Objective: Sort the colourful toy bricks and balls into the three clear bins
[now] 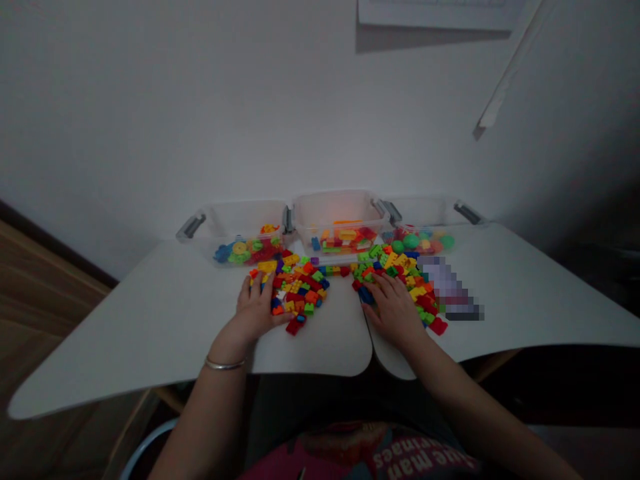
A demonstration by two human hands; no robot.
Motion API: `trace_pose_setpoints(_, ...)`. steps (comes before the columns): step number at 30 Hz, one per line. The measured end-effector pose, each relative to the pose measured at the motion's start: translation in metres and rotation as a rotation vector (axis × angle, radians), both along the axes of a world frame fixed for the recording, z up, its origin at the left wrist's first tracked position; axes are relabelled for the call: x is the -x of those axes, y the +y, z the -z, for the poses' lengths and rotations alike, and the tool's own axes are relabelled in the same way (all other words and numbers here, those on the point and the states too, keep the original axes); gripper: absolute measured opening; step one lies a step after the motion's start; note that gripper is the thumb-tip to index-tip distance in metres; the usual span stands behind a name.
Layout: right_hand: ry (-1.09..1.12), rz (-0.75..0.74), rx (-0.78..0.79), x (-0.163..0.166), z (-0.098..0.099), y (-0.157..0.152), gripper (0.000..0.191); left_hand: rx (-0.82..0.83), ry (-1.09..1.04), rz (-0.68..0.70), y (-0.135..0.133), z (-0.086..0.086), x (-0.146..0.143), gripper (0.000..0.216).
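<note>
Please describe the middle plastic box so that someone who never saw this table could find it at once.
On the white table, three clear boxes stand in a row along the far edge by the wall. Take the middle box. Its neighbours, the left box and the right box, hold mostly round pieces; it alone holds rectangular bricks.
</note>
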State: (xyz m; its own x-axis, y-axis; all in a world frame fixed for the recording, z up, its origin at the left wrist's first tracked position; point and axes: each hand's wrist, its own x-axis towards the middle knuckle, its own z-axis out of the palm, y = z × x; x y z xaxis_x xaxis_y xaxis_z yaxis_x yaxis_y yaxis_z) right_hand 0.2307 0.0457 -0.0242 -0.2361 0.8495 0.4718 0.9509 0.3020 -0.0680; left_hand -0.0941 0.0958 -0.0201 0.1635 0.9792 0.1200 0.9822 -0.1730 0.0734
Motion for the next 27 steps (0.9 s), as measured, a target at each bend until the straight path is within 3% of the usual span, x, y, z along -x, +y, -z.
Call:
trace_pose_setpoints(4,-0.002,0.018,0.013,0.000,0.000,0.002,0.043,-0.043,-0.002,0.015,-0.006,0.006,-0.022,0.105)
trace_pose_setpoints(11,0.011,0.027,0.001,-0.001,0.001,0.006,0.040,0.009,-0.041,0.008,-0.014,-0.003,-0.056,0.110)
trace_pose_setpoints(16,0.057,-0.018,-0.061,-0.004,0.000,0.005,0.038,0.042,-0.077,0.037,-0.014,-0.013,-0.053,0.110)
trace_pose_setpoints(20,0.115,-0.029,-0.137,-0.013,-0.008,-0.001,0.035,0.005,-0.125,0.216,-0.022,-0.019,-0.040,0.090)
trace_pose_setpoints(24,0.092,0.020,-0.113,-0.023,-0.009,-0.010,0.041,-0.021,-0.049,0.322,-0.033,-0.021,-0.042,0.120)
trace_pose_setpoints(27,0.063,0.053,-0.085,-0.029,-0.003,-0.013,0.051,-0.068,0.021,0.309,-0.035,-0.020,-0.051,0.119)
